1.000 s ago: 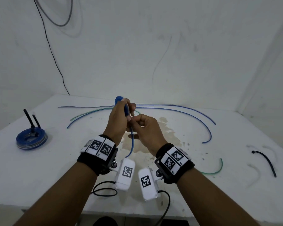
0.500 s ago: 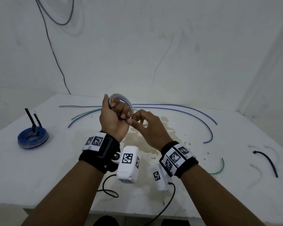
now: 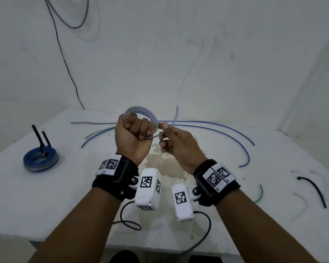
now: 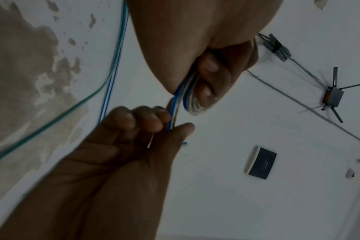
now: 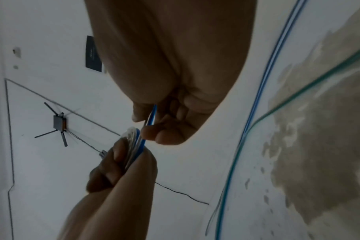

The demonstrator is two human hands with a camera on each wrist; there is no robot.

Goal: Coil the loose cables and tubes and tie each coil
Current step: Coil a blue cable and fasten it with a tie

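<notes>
Above the table [image 3: 46, 196], the left hand [image 3: 132, 138] grips a coil [image 3: 141, 112] of clear tube in its fist. The right hand [image 3: 179, 143] pinches the coil's loose end just beside it.

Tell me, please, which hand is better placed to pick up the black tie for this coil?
Right. The tie lies on the table's right side, nearer the right hand, which only pinches the tube's end; the left hand grips the coil.

Tied coil [image 3: 40, 160] left, strap [image 3: 311, 188] right
</notes>
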